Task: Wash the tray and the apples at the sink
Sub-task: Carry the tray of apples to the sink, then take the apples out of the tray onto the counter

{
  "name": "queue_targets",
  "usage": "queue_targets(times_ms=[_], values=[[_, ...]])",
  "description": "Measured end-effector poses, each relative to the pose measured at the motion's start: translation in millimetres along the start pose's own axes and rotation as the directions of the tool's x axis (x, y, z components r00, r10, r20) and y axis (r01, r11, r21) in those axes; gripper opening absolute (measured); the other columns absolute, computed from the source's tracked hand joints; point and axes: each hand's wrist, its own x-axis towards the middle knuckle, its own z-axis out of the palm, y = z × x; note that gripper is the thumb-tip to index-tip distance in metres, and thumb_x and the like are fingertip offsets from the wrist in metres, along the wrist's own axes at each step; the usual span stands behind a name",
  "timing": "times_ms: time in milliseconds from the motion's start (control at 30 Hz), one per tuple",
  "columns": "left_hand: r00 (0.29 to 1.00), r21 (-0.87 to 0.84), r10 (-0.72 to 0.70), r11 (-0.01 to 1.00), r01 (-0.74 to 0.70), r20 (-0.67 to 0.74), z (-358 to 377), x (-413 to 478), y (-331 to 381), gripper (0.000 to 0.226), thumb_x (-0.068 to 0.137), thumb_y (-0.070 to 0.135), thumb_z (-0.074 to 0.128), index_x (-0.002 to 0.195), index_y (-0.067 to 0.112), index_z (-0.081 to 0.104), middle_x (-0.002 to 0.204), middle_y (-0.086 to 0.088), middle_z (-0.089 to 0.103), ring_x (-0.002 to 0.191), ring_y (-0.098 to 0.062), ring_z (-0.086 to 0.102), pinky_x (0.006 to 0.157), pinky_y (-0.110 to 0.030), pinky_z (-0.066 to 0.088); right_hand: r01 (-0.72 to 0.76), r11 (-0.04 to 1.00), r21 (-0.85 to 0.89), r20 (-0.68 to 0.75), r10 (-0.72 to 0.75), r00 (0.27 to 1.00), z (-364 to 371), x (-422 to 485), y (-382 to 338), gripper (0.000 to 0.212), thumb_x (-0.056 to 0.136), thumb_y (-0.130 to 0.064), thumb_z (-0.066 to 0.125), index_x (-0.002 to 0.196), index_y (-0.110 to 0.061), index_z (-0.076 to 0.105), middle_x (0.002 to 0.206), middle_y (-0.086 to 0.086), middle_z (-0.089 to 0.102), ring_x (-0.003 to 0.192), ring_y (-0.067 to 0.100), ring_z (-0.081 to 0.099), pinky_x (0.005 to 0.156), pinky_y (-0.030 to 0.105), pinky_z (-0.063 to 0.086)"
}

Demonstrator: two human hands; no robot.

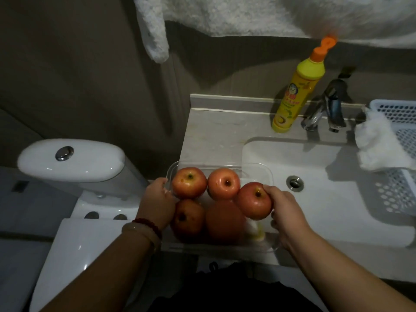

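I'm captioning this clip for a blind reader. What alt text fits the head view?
A person's left hand grips the edge of a clear tray holding five red apples, while the right hand holds one apple, beside a white sink. A yellow soap bottle and faucet stand behind.

Dim and soft throughout, brightest over the sink, deep shadow lower left, wide-angle bending at edges

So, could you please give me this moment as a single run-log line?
left hand: grips clear tray edge | right hand: holds one apple | tray: five apples, on counter beside sink | faucet: no water visible
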Motion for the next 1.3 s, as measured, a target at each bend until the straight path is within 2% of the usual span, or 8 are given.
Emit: queue_targets(times_ms=[167,367,467,567,767,967,1100,1300], values=[[0.995,0.102,0.097,0.99,-0.099,0.024,2.4,5.0,-1.6,0.017,0.1,0.016,0.045,0.086,0.018,0.053,0.084,0.0,0.057,0.077,-0.01,0.053,0.067,-0.017,0.039,0.025,0.998,-0.05,0.045,-0.023,0.999,-3.6,5.1,1.0,0.053,0.068,-0.061,0.056,0.093,-0.015,0.057,0.086,0.005,0.056,0.075,0.019,0.05,0.072,0.036,0.039],[0.972,0.165,0.23,0.961,-0.22,-0.041,-0.6,4.6,3.4,0.012,0.093,0.021,0.054,0.103,0.014,0.058,0.104,-0.009,0.061,0.098,-0.022,0.058,0.098,-0.041,0.045,0.233,0.963,-0.137,0.047,-0.229,0.972,-11.7,4.8,-2.6,0.046,0.087,-0.044,0.064,0.127,-0.029,0.046,0.116,0.003,0.054,0.1,0.02,0.055,0.083,0.033,0.044],[0.927,0.29,0.374,0.886,-0.361,0.011,-3.7,3.9,7.9,0.062,0.082,0.029,0.07,0.137,0.012,0.046,0.134,-0.011,0.05,0.124,-0.026,0.046,0.104,-0.035,0.031,0.518,0.813,-0.267,0.165,-0.491,0.855,-24.0,-1.3,-0.9,0.057,0.086,-0.033,0.07,0.134,-0.036,0.041,0.128,-0.01,0.046,0.116,0.008,0.047,0.09,0.024,0.041],[0.92,0.319,0.365,0.863,-0.391,0.141,-2.7,5.3,15.3,0.076,0.078,0.036,0.074,0.143,0.02,0.038,0.141,-0.006,0.042,0.129,-0.025,0.038,0.104,-0.035,0.032,0.719,0.531,-0.45,0.411,-0.591,0.694,-33.6,-4.8,6.5,0.07,0.075,-0.048,0.072,0.135,-0.04,0.038,0.131,-0.021,0.04,0.123,-0.003,0.036,0.1,0.015,0.029],[0.937,0.477,0.204,0.818,-0.323,0.286,-1.8,14.1,30.6,0.079,0.081,0.04,0.069,0.146,0.027,0.027,0.143,-0.005,0.032,0.126,-0.027,0.031,0.1,-0.037,0.036,0.731,0.337,-0.594,0.462,-0.601,0.652,-23.1,-5.4,11.6,0.089,0.064,-0.04,0.081,0.141,-0.029,0.039,0.139,-0.007,0.042,0.128,0.017,0.041,0.111,0.045,0.035],[0.946,0.58,0.192,0.753,-0.312,0.26,1.7,20.7,38.8,0.067,0.077,0.045,0.07,0.132,0.025,0.038,0.13,-0.007,0.046,0.117,-0.029,0.039,0.092,-0.036,0.041,0.708,0.317,-0.631,0.418,-0.63,0.655,-12.4,-5.8,7.1,0.089,0.059,-0.031,0.087,0.137,-0.02,0.045,0.131,0.0,0.052,0.125,0.023,0.046,0.118,0.036,0.01],[0.946,0.521,0.236,0.791,-0.32,0.224,-3.1,16.7,37.2,0.067,0.075,0.043,0.071,0.131,0.027,0.039,0.128,-0.005,0.046,0.115,-0.027,0.039,0.091,-0.035,0.041,0.75,0.406,-0.523,0.343,-0.705,0.621,-14.8,-13.7,1.4,0.084,0.058,-0.028,0.089,0.13,-0.021,0.047,0.118,-0.014,0.045,0.108,0.002,0.04,0.105,0.042,0.039],[0.93,0.301,0.358,0.88,-0.367,0.087,-22.0,11.8,58.6,0.071,0.073,0.039,0.076,0.133,0.03,0.038,0.128,0.001,0.043,0.118,-0.022,0.037,0.089,-0.031,0.034,0.73,0.509,-0.456,0.211,-0.735,0.644,-15.9,-13.3,-47.2,0.09,0.065,-0.028,0.087,0.138,-0.026,0.036,0.125,-0.012,0.035,0.111,0.004,0.039,0.091,0.024,0.035]])
